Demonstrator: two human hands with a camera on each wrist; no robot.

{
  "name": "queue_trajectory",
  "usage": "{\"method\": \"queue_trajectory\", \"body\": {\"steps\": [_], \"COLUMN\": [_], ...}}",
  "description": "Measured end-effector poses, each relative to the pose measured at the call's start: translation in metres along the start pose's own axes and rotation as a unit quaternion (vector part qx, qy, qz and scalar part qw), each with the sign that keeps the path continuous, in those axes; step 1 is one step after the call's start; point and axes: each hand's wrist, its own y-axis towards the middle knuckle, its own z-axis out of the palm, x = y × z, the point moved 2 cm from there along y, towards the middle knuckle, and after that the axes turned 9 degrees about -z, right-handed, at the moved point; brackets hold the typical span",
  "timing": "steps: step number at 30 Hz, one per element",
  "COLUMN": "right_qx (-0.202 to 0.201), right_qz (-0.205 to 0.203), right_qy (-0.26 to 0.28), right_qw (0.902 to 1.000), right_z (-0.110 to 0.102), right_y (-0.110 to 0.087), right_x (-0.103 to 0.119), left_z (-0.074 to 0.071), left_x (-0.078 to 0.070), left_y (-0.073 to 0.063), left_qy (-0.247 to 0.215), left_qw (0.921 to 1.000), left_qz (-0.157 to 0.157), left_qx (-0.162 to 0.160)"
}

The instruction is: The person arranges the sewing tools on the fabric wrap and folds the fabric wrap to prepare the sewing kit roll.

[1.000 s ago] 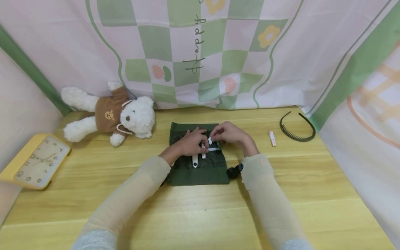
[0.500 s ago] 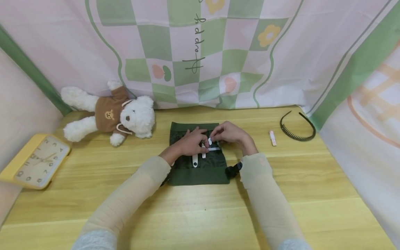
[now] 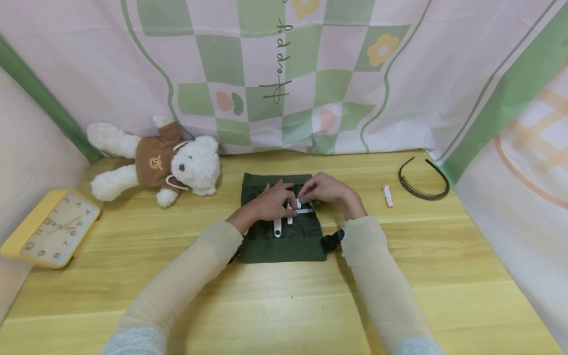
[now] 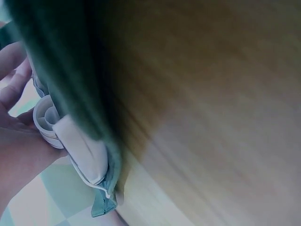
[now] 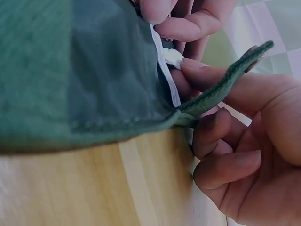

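Observation:
A dark green fabric roll-up case (image 3: 279,251) lies unfolded on the table, with a white elastic band (image 5: 165,70) across its inside. My left hand (image 3: 271,203) rests over the case, thumb and forefinger at the band's left end, pinching it. From the right side my right hand (image 3: 326,188) pinches a small white piece with a scalloped edge (image 5: 172,56) right beside the band; its lower part is hidden. Below my left hand show a white strip with a dark dot (image 3: 277,228) and a pale clip (image 3: 290,218). White rolled items (image 4: 47,117) show at the case's left edge.
A pink-and-white clip (image 3: 388,196) and a dark toothed headband (image 3: 423,193) lie to the right. At the left are a plush dog in a brown hoodie (image 3: 153,162) and a yellow clock (image 3: 53,229). A patterned curtain (image 3: 266,59) hangs behind the table.
The small white piece has edged slightly toward the elastic band and shows a little more. Both hands otherwise keep their places.

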Motion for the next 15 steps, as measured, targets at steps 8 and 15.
{"method": "queue_trajectory", "body": {"steps": [8, 15], "right_qx": [0.005, 0.003], "right_qz": [0.011, 0.013], "right_qy": [0.006, 0.009], "right_qw": [0.9999, 0.9999], "right_z": [-0.0005, -0.0005], "right_y": [0.0004, -0.0005], "right_x": [-0.0005, -0.0014], "left_z": [-0.0003, 0.0003], "left_x": [-0.0008, -0.0006], "left_y": [0.0002, -0.0002], "left_qy": [0.003, 0.0], "left_qw": [1.0, 1.0], "left_qz": [0.003, 0.001], "left_qx": [-0.002, -0.003]}}
